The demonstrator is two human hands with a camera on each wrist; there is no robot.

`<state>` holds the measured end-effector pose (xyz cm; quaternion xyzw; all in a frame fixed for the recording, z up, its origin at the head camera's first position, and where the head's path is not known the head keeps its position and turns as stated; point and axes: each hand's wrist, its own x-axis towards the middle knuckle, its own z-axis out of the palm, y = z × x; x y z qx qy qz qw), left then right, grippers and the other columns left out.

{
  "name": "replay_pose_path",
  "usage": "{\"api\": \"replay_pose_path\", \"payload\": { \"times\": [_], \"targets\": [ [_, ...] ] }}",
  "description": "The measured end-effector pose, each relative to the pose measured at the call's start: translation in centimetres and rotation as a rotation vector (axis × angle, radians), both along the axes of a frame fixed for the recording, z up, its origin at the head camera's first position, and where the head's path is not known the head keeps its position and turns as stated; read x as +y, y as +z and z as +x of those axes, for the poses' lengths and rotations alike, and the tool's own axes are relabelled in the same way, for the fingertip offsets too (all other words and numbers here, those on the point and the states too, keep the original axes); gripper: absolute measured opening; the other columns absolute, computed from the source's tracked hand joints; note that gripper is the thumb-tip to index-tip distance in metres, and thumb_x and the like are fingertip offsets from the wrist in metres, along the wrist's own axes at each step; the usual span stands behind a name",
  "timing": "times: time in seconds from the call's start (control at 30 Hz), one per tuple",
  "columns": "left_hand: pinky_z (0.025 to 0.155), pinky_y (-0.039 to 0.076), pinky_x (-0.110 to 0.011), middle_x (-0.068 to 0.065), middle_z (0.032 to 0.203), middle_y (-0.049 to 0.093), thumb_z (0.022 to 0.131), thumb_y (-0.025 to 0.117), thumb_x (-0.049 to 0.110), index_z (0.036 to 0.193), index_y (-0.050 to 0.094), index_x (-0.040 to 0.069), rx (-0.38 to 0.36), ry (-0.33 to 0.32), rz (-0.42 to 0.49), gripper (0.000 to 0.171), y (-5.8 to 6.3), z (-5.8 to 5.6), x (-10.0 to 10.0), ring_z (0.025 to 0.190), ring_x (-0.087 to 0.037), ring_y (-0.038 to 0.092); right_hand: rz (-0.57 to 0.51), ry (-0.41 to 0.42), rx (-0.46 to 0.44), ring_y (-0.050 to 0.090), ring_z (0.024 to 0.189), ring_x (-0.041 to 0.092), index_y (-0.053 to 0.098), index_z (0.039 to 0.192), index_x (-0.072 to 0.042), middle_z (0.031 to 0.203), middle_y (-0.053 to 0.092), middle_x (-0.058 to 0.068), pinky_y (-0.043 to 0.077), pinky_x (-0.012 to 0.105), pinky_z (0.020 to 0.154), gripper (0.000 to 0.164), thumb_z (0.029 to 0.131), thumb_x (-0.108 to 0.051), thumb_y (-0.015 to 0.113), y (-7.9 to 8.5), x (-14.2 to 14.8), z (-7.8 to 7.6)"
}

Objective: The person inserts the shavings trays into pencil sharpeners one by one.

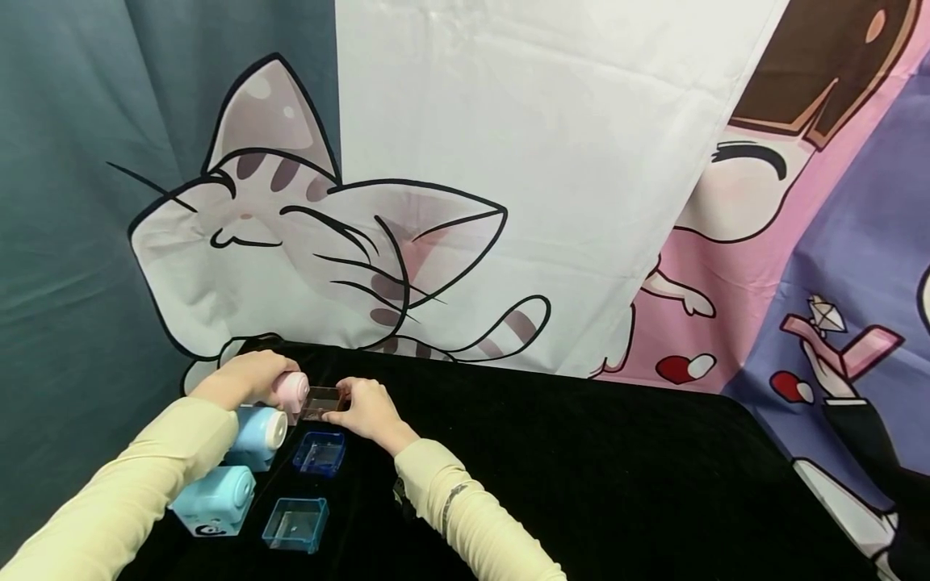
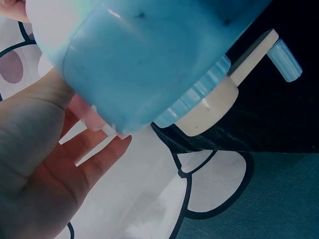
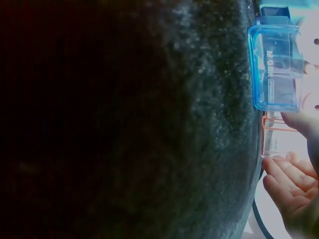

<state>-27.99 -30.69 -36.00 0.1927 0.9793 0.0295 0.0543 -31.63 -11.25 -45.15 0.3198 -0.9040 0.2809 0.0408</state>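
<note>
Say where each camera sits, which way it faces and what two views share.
Head: on the head, facing forward and down over black cloth; left hand, right hand, both sleeves show.
Left wrist: worn there, facing a blue container close up; left hand shows.
Right wrist: worn there, facing black cloth, blue tray at right; right hand shows.
Head and right wrist share the right hand holding a reddish tray.
</note>
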Motion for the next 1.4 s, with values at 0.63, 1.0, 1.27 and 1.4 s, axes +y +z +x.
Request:
{"api": "replay_pose_path", "payload": {
  "times": [0.63,1.0,1.27,1.4],
  "targets": [
    [0.062,0.045,-0.037,-0.006,0.087,0.062,0.061,0.081,0.022,0.096,0.066,0.012,0.007,0.004,-0.011,0.039,-0.13,-0.38,-0.06,0.072,-0.020,0.052,-0.004,0.005,-0.031,0.055,0.078,-0.006,0.061,0.109,-0.014,0.091,0.067,-0.009,0.043,0.012,0.067,0.049,0.070,-0.040,0.075,-0.36,-0.72,-0.08],
    [0.061,0.045,-0.037,-0.008,0.087,0.063,0.061,0.080,0.019,0.095,0.066,0.010,0.013,-0.003,-0.011,0.038,0.51,-0.28,0.10,0.071,-0.020,0.052,-0.020,0.022,-0.027,0.054,0.075,-0.007,0.061,0.109,-0.013,0.091,0.066,-0.008,0.043,0.011,0.064,0.048,0.071,-0.040,0.075,0.08,-0.56,-0.05],
    [0.062,0.046,-0.038,-0.009,0.088,0.063,0.061,0.081,0.021,0.097,0.066,0.009,0.008,-0.003,-0.020,0.041,0.62,-0.45,0.30,0.073,-0.021,0.053,-0.022,0.018,-0.021,0.053,0.074,-0.008,0.061,0.108,-0.014,0.091,0.066,-0.009,0.043,0.011,0.064,0.049,0.070,-0.040,0.076,-0.32,-0.56,-0.41],
    [0.061,0.045,-0.038,-0.009,0.087,0.063,0.061,0.080,0.020,0.097,0.065,0.009,0.006,-0.007,-0.022,0.040,0.45,-0.56,0.21,0.072,-0.022,0.053,-0.018,0.019,-0.044,0.053,0.074,-0.007,0.061,0.109,-0.015,0.092,0.066,-0.009,0.043,0.012,0.064,0.049,0.070,-0.041,0.076,-0.43,-0.61,-0.35]
  ]
}}
